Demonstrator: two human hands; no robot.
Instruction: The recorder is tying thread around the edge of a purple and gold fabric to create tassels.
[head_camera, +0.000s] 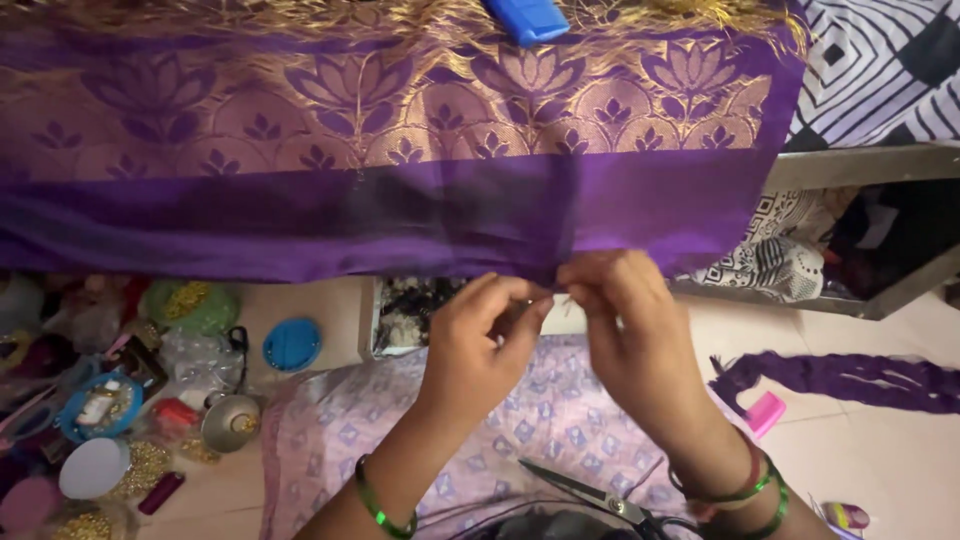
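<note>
Both hands (560, 320) pinch the purple cloth (400, 215) hem above scissors (590, 492)

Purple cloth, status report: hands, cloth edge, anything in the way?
Left hand and right hand both pinching the purple cloth at its lower edge. Scissors lying on the lap, clear of the hands.

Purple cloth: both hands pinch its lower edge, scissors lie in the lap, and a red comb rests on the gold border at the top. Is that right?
Not quite. The head view shows the comb on the gold border is blue, not red. The rest holds: the left hand and right hand pinch the lower edge of the purple cloth, and the scissors lie in the lap.
</note>
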